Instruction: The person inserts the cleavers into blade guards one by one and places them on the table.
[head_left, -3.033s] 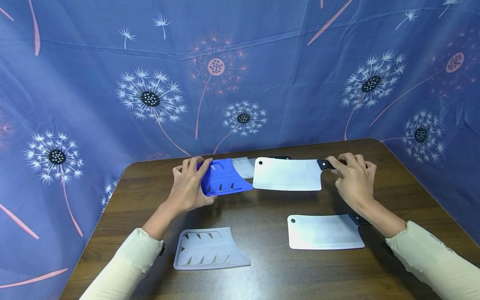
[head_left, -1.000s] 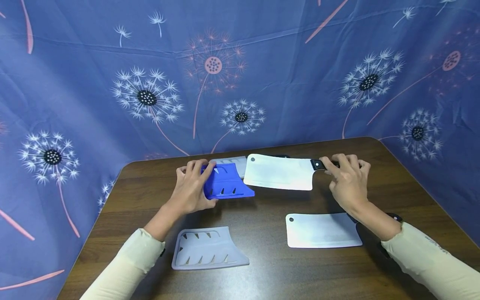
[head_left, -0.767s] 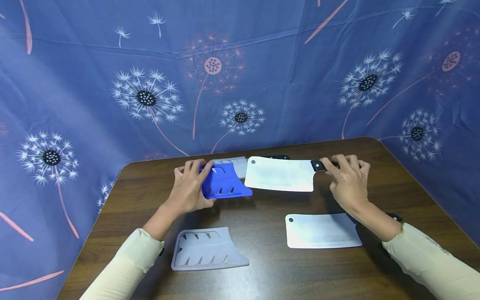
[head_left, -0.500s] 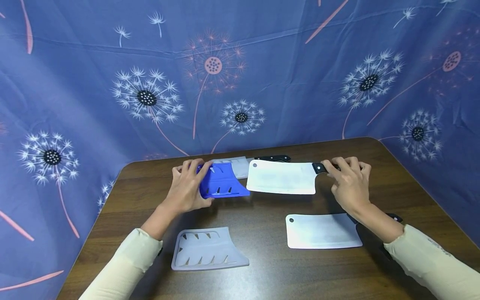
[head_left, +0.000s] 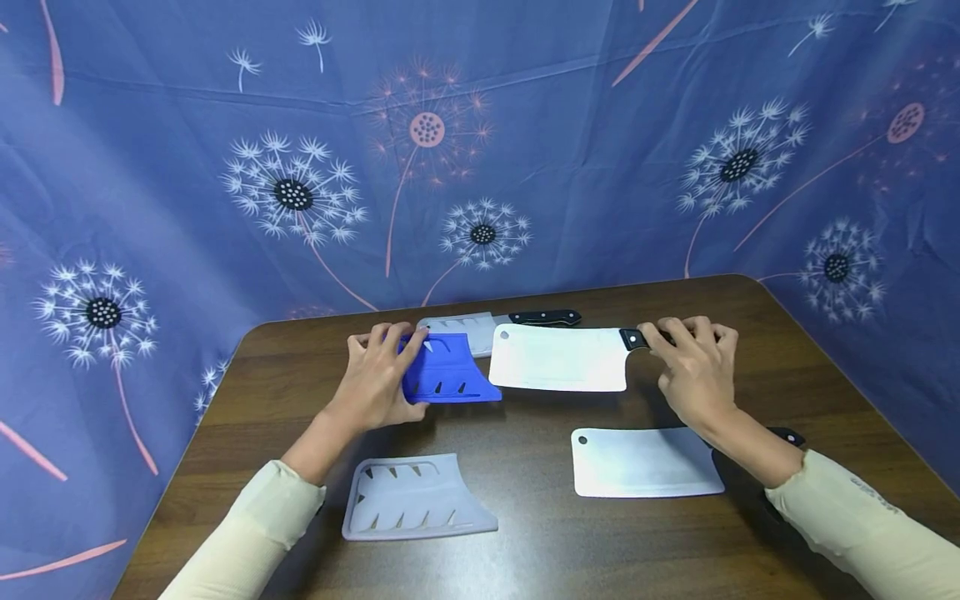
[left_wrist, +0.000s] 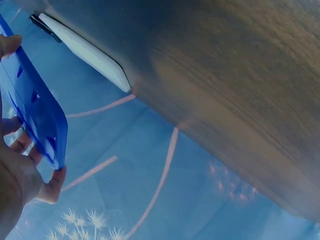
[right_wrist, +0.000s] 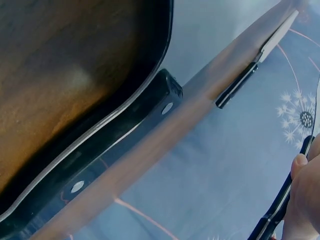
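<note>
My left hand (head_left: 378, 379) grips a blue plastic blade guard (head_left: 450, 371) by its closed end, thumb below and fingers over the top. In the left wrist view the guard (left_wrist: 37, 107) is seen nearly edge-on. My right hand (head_left: 697, 367) holds a cleaver (head_left: 558, 358) by its black handle, the broad blade pointing left. The blade's holed end is right by the guard's curved open side, both raised over the table. Part of the black handle (right_wrist: 280, 197) shows under the fingers in the right wrist view.
A second cleaver (head_left: 645, 462) lies under my right forearm, which hides part of its handle (right_wrist: 90, 145). A grey blade guard (head_left: 416, 500) lies front left. At the back edge, a black-handled knife (head_left: 543, 317) sits in a pale guard (head_left: 480, 337). Patterned blue cloth hangs behind.
Over three seconds the held cleaver has shifted a little left, and has dropped slightly in the last second. The blue guard has also sunk slightly. Both grips look the same.
</note>
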